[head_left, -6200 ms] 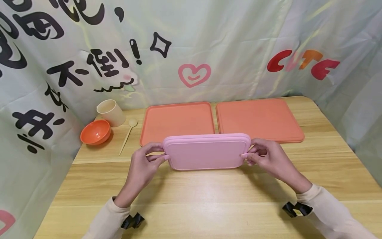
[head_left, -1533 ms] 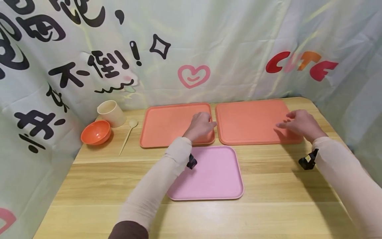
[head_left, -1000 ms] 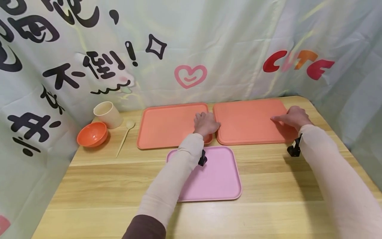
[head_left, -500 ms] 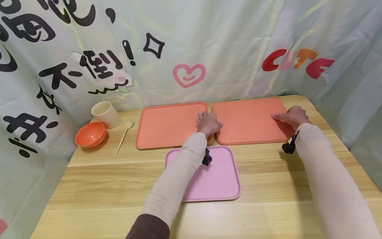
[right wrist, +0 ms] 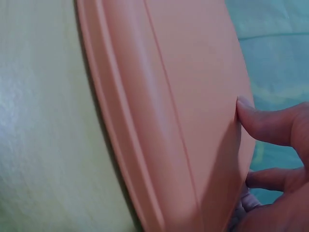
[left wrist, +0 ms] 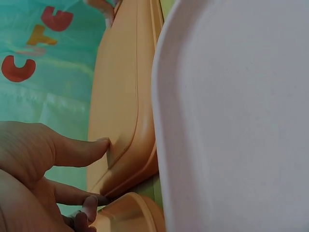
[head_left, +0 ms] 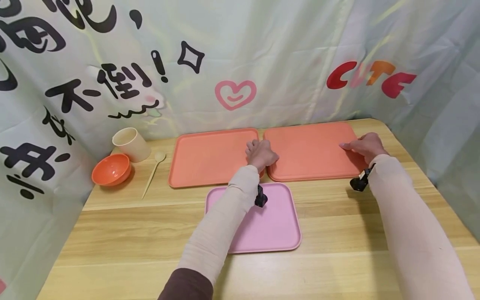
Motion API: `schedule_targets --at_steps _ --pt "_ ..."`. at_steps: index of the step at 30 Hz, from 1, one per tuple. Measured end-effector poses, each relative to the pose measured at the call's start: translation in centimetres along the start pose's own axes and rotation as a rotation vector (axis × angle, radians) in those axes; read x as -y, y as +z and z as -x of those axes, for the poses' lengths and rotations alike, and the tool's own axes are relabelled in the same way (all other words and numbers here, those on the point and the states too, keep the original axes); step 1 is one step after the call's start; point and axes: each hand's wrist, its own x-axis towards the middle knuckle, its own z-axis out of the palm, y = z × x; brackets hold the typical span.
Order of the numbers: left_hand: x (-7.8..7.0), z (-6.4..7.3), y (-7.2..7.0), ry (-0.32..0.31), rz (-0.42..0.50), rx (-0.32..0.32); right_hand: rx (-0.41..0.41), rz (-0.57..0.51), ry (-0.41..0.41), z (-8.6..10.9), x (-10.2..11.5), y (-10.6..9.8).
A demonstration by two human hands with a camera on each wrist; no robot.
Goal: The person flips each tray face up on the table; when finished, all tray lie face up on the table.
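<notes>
An orange tray (head_left: 307, 152) lies bottom up at the back right of the table. My left hand (head_left: 261, 155) grips its left edge, thumb (left wrist: 84, 151) on the upturned base and a forefinger at the rim. At the opposite edge my right hand (head_left: 368, 146) pinches the same tray, its thumb (right wrist: 270, 123) on top and the other fingers partly hidden behind the edge. A second orange tray (head_left: 210, 158) lies right side up on the left, close by my left hand. Under my left forearm sits a pink tray (head_left: 273, 225), partly covered by the sleeve.
On the left of the wooden table (head_left: 123, 241) stand a cream cup (head_left: 132, 145) and an orange bowl (head_left: 111, 171). A cream spoon (head_left: 153, 174) lies beside them. A printed cloth (head_left: 285, 62) hangs behind the table's back edge.
The pink tray, earlier held upright in both hands, now lies flat on the table. Both hands have come to the right orange tray's side edges; over the last half second they barely move.
</notes>
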Motion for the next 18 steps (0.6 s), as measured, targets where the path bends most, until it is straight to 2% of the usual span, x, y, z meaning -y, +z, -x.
schedule_targets --at_steps 4,13,18 --pt "-0.03 0.09 -0.01 -0.004 0.015 -0.001 -0.028 -0.048 0.006 -0.10 0.00 0.19" --pt "-0.11 0.38 -0.27 -0.017 0.024 -0.020 -0.078 -0.067 -0.023 -0.25 0.22 0.23" --pt "-0.24 0.42 -0.43 -0.016 0.035 -0.045 -0.106 -0.077 -0.008 -0.22 0.12 0.12"
